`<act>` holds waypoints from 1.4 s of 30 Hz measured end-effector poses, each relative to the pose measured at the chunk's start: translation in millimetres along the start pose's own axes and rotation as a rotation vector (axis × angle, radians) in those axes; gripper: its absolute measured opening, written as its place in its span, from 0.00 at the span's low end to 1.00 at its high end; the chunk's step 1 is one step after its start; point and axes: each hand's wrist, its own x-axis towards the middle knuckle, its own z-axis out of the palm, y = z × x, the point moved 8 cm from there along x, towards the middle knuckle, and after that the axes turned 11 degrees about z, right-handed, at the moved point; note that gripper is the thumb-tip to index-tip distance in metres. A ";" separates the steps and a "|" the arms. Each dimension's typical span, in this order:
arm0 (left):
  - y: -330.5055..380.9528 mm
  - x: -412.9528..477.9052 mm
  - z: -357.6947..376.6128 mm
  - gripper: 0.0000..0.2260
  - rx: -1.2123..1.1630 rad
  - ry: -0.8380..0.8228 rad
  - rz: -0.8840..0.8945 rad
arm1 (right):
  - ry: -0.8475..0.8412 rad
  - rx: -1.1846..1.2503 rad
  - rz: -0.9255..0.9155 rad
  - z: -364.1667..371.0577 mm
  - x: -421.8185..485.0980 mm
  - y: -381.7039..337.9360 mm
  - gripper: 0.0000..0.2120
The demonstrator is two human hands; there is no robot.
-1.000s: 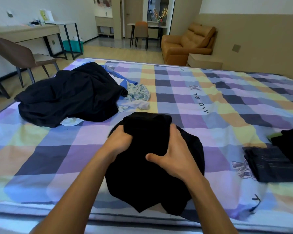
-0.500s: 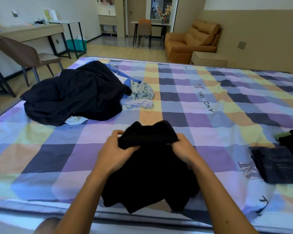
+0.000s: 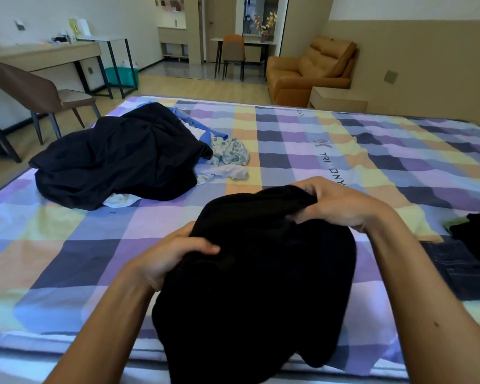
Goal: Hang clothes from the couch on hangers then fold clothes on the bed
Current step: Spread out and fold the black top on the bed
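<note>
Both forearms bare, reaching forward. Left hand (image 3: 175, 257) grips black garment (image 3: 261, 286) at its left edge, thumb on top, fingers curled beneath. Right hand (image 3: 341, 206) higher, clutching garment's far right top corner, fingers curled in

The checked bedsheet (image 3: 288, 151) bears printed letters reading "TRI" and "DNY" below a small logo.

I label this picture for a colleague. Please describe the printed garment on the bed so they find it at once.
Start from the checked bed. At its far left lies a big dark clothes pile; the printed garment touches that pile's right edge. It alone is pale with small green shapes; its neighbours are plain.
</note>
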 end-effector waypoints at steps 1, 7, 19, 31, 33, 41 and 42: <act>2.0 -0.9 3.4 0.33 -0.091 -0.005 0.001 | 0.094 -0.075 0.013 -9.8 2.1 3.1 0.06; 30.7 -5.9 18.0 0.17 -0.345 0.136 0.125 | 0.904 0.041 -0.220 -32.6 -40.4 -8.0 0.11; 49.0 0.2 29.8 0.15 -0.451 0.149 0.231 | 0.480 0.431 -0.132 7.3 -40.3 -20.8 0.20; 53.8 8.7 19.1 0.35 -0.455 0.174 0.253 | 0.676 0.321 -0.315 -19.6 -83.9 -60.7 0.12; 54.6 10.6 28.0 0.36 -0.418 0.136 0.235 | 0.407 0.149 -0.242 14.8 -72.4 -83.6 0.17; 101.9 28.8 9.8 0.13 0.013 0.240 0.296 | 0.373 1.021 -0.173 -30.8 -36.9 -64.5 0.08; 112.9 30.8 -4.1 0.11 0.078 0.253 0.280 | 0.439 1.176 -0.148 -53.0 -39.0 -55.7 0.07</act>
